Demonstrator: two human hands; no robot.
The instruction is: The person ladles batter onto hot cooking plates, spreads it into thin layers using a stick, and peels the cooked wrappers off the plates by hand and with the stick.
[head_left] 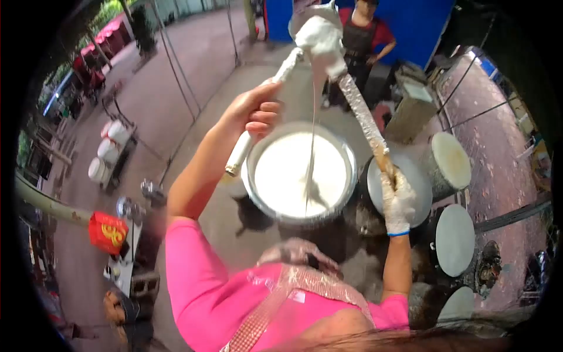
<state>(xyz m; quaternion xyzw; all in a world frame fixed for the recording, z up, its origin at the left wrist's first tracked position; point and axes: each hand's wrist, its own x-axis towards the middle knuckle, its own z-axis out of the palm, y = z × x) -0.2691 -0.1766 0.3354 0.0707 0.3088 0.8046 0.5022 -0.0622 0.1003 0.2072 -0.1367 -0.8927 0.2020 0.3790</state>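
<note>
My bare left hand (258, 110) is wrapped round the white-coated handle of a long-handled ladle (315, 13), raised high in front of me. Thick white batter-like stuff (319, 38) fills and coats the ladle's bowl. In my right hand (397, 199), which wears a whitish glove with a blue cuff, is a flat wooden stick (363, 111) caked in white. Its far end meets the white mass by the ladle. A thin strand runs down from there into a wide metal pot (252, 188) of smooth white liquid (293, 170) below.
Several round-topped containers stand at the right, including a pale lid (454, 240) and a yellowish-topped drum (450, 160). A person in a dark apron (359, 41) stands beyond the pot. At left are a red bag (108, 230) and white buckets (108, 151) on a cart.
</note>
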